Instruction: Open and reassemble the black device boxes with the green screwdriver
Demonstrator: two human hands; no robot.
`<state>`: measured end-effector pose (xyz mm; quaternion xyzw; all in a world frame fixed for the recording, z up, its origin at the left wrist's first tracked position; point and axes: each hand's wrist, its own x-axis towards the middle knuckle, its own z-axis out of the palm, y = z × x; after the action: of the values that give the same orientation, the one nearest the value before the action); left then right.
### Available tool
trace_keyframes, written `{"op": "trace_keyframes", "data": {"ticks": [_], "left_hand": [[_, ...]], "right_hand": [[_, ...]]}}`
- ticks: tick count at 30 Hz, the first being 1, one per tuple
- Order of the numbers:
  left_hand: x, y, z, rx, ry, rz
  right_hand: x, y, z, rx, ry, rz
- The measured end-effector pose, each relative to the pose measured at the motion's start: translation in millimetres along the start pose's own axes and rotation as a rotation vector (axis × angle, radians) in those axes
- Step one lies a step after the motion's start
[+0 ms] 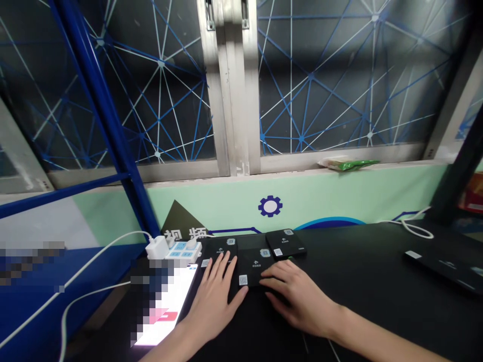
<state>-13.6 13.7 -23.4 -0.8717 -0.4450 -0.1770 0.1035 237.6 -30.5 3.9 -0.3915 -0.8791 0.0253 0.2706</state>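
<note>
My left hand (213,301) lies with its fingers spread. Its fingertips reach the near part of a flat black box (221,246) with a white printed label, and its thumb is by the corner of a second such box (251,264). My right hand (298,296) is loosely bent, thumb apart from the fingers, its fingertips at the right edge of that second box. Whether they press on it I cannot tell. Just beyond my right hand sits a third flat black box (287,241), set at a slight angle. A lit screen (171,306) lies left of my left hand, partly pixelated.
A power strip (183,251) with a white charger (157,248) and white cables stands at the left. Another black flat device (445,269) lies at the right of the black table (362,281). A white cable loop (417,231) rests behind it. A green packet (352,164) is on the windowsill.
</note>
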Motion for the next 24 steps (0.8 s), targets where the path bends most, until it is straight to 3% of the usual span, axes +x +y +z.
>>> {"op": "trace_keyframes", "data": {"ticks": [5,24], "left_hand": [[0.7,-1.2,1.3,0.023,-0.027,-0.004],[6.8,1.7,-8.6,-0.048,-0.065,0.009]], "right_hand": [[1.9,-4.5,1.6,-0.026,-0.022,-0.010],[24.3,25.8,12.8,-0.050,-0.038,0.011]]}}
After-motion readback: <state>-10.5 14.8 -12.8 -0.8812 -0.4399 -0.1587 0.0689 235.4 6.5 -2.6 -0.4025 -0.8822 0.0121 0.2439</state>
